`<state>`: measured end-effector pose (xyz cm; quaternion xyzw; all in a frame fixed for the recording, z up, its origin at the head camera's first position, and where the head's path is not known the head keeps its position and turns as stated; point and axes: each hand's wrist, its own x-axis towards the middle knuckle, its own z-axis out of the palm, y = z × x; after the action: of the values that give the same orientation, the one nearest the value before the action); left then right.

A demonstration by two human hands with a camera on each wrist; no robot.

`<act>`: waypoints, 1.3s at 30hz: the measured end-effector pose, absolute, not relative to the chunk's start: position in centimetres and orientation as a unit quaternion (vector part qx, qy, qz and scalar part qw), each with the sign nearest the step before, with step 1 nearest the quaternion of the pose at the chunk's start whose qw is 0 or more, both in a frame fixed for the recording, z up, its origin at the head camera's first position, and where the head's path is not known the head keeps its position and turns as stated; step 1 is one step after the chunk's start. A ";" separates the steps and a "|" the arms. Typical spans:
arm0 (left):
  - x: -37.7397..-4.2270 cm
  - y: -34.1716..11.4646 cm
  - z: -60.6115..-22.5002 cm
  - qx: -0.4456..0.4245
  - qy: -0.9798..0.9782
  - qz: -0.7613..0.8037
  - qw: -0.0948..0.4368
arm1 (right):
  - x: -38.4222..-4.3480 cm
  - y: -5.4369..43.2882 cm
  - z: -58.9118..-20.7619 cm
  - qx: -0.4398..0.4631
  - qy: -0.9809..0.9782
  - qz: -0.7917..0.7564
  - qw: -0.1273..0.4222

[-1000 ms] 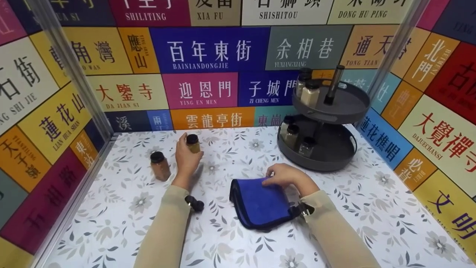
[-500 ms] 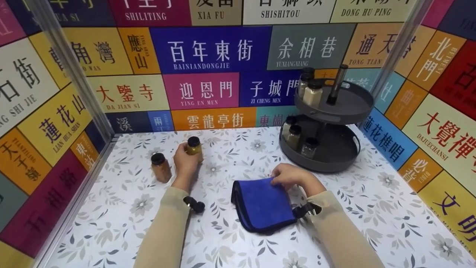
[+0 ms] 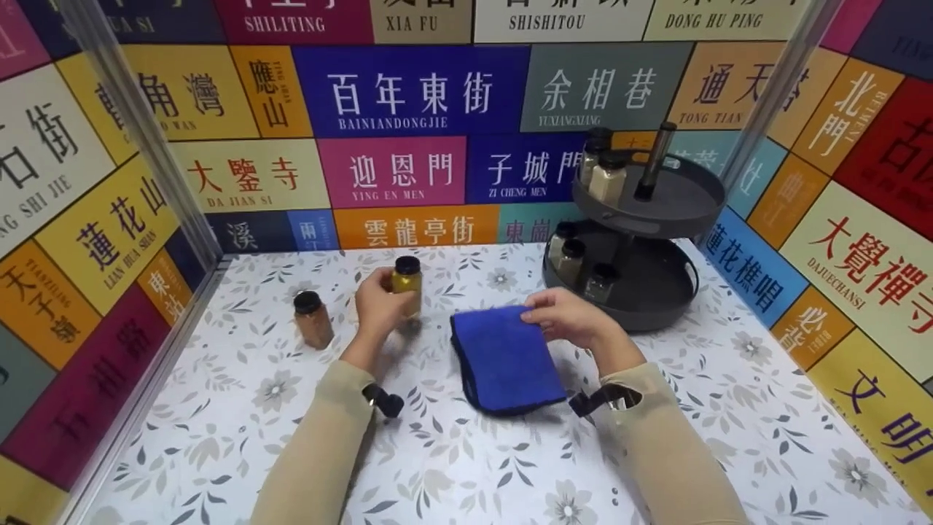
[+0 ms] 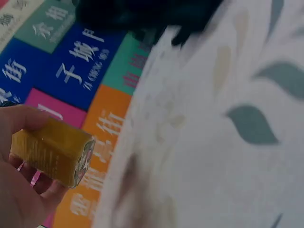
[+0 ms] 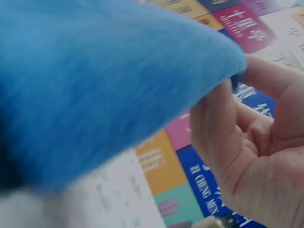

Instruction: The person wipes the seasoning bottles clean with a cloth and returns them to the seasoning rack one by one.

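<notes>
In the head view my left hand [image 3: 383, 310] grips a small glass spice jar [image 3: 407, 284] with a black lid and yellow contents. The left wrist view shows this jar [image 4: 52, 149] side-on between thumb and fingers, its glass base facing right. My right hand [image 3: 583, 322] pinches the upper right corner of a folded blue cloth [image 3: 506, 361] with dark edging. Seen from the right wrist, the cloth [image 5: 118, 85] slopes away from the thumb and fingertips, raised at the pinched corner. Left of my left hand, another black-lidded jar [image 3: 313, 324] of orange-brown powder stands upright.
A dark two-tier round rack [image 3: 656, 317] stands at the back right. Light-coloured jars [image 3: 606, 182] sit on its upper tier, and several more jars [image 3: 571, 262] on the lower one. Lettered panels [image 3: 408, 95] wall the floral-covered table [image 3: 466, 467] at the back and sides.
My left hand has brought the yellow jar to the right, nearer the cloth. The right hand has lifted the cloth's corner and shifted the cloth away from me.
</notes>
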<state>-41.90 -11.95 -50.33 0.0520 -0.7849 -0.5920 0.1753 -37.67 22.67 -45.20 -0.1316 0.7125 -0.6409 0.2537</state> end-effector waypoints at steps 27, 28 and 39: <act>-35.4 -6.5 -44.9 -0.180 -0.830 -0.518 0.108 | -35.0 16.7 -43.1 -0.126 0.713 -0.676 -0.140; -35.3 -6.5 -44.9 -0.187 -0.829 -0.516 0.106 | -34.9 16.7 -43.0 -0.131 0.730 -0.653 -0.155; -33.6 -5.9 -43.7 -0.204 -0.855 -0.462 0.114 | -34.2 16.9 -43.1 -0.243 0.830 -0.441 -0.240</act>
<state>-33.64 -5.92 -43.70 -0.2039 -0.8554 -0.4623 0.1138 -34.22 16.91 -43.10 -0.2426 0.8305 -0.4405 -0.2397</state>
